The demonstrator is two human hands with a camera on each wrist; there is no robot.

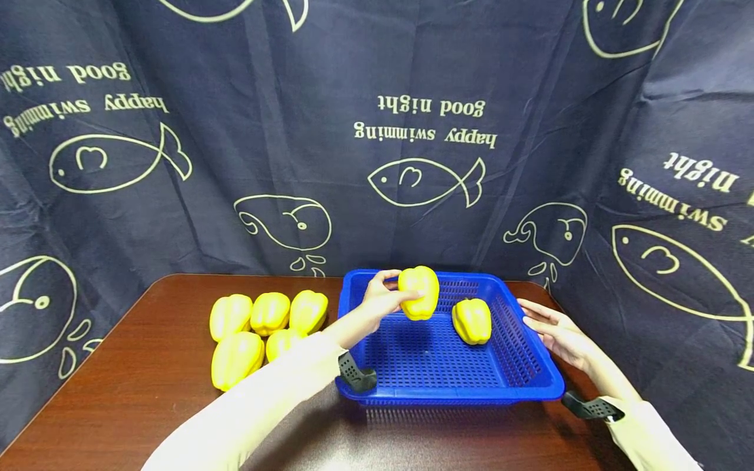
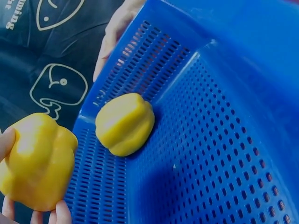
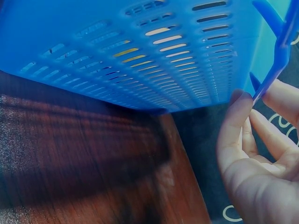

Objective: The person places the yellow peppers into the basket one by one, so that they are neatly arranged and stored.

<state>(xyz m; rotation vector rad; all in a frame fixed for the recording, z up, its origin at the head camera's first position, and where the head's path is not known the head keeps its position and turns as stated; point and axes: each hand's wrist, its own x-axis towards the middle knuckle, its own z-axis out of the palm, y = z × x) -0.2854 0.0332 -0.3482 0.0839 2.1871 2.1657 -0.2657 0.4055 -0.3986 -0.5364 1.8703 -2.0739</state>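
Observation:
Over the left half of the blue plastic basket [image 1: 424, 392], my left hand [image 1: 381, 299] grips a yellow bell pepper [image 1: 419, 292] between thumb and fingers. The left wrist view shows this held pepper [image 2: 39, 161] close up, fingertips along its lower side. Another yellow bell pepper [image 1: 472, 321] lies inside the basket near its right wall. At the basket's right side, my right hand [image 1: 556, 333] pinches the rim; in the right wrist view the thumb [image 3: 236, 121] is under the rim and a finger lies against its outer side.
Several more yellow bell peppers [image 1: 231, 317] stand in a cluster on the brown wooden table [image 1: 118, 392], left of the basket. My left forearm partly covers one of them. A dark curtain [image 1: 283, 131] with fish drawings hangs behind the table and along its sides.

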